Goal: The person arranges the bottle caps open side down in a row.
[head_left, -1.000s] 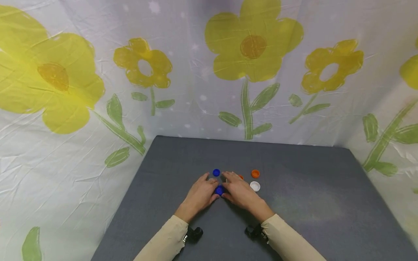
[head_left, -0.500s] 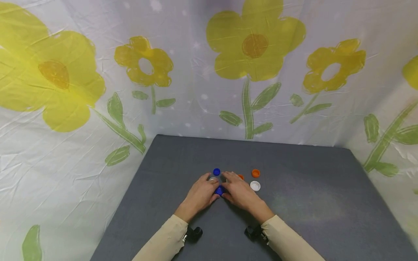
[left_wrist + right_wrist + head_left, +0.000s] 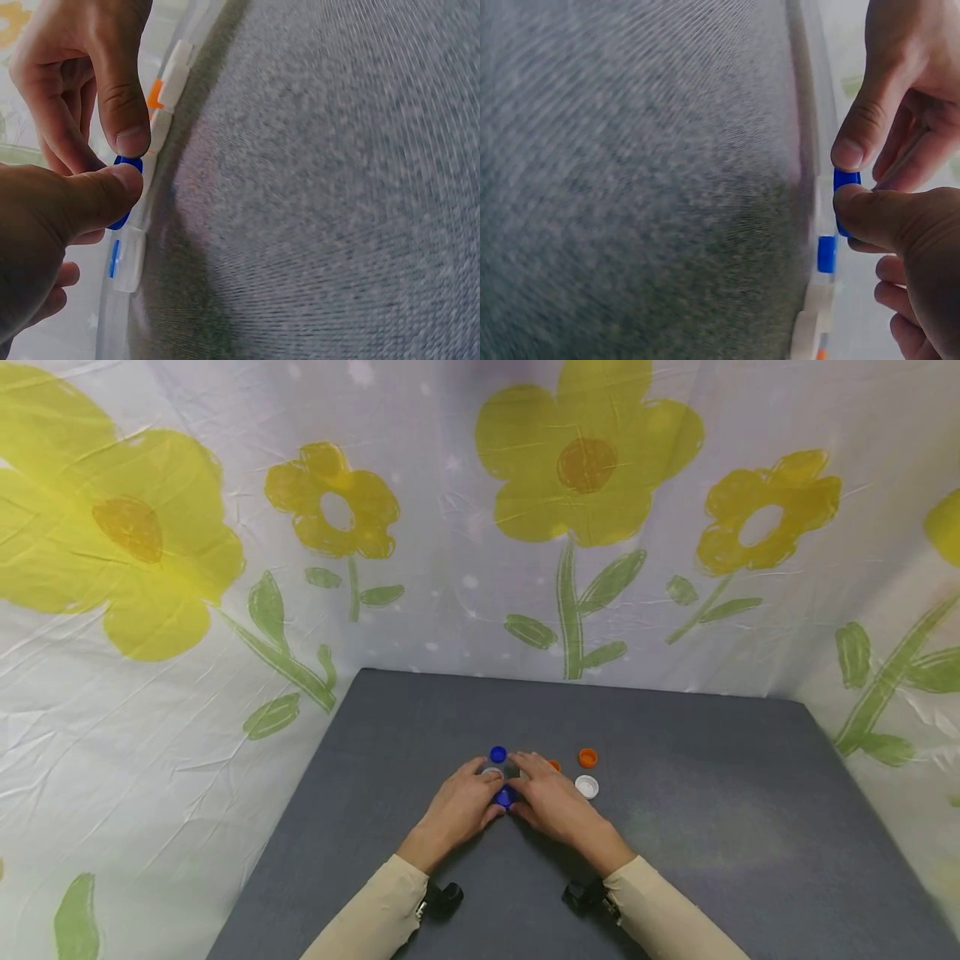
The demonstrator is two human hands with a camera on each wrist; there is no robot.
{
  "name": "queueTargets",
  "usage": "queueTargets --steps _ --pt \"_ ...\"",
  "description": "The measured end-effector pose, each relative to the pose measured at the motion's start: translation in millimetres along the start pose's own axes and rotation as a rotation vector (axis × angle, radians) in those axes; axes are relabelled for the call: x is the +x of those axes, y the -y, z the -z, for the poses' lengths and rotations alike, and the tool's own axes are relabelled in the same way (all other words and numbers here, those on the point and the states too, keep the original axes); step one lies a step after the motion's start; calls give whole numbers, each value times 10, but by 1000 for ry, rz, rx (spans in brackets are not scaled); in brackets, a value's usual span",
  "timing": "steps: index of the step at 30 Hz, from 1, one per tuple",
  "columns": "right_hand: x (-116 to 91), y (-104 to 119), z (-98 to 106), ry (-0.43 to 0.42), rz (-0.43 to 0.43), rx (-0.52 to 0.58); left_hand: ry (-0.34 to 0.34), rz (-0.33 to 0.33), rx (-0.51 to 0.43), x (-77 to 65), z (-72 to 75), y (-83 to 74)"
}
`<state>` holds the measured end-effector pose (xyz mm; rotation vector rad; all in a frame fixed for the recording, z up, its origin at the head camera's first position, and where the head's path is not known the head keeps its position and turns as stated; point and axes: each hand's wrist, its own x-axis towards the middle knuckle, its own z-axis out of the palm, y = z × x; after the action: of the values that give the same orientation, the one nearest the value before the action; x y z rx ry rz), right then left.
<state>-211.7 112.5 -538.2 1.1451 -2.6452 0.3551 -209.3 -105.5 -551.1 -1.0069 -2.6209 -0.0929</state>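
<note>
A small blue bottle cap (image 3: 504, 797) is pinched between the fingers of both hands at the middle of the table. My left hand (image 3: 459, 804) holds it from the left, its thumb lying across the cap's side in the left wrist view. From the right, my right hand (image 3: 553, 797) grips the same cap, with the thumb (image 3: 862, 206) on its edge in the right wrist view. Fingertips hide part of the cap. Just beyond the hands lie a second blue cap (image 3: 498, 754) and a whitish round cap (image 3: 492, 772), partly covered by the left fingers.
Right of the right hand lie an orange cap (image 3: 588, 757) and a white cap (image 3: 587, 787). Another orange cap (image 3: 554, 766) is half hidden behind the right hand. The dark grey table (image 3: 720, 827) ends at a flower-printed curtain (image 3: 450, 527).
Both hands stay in nearly the same place on the blue cap, which looks slightly turned between the fingers. The other caps lie as before.
</note>
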Motion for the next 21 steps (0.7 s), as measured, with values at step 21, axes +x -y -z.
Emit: queueTargets --steps 21 --pt "-150 211 469 -100 46 -10 -91 -34 -104 -111 504 -157"
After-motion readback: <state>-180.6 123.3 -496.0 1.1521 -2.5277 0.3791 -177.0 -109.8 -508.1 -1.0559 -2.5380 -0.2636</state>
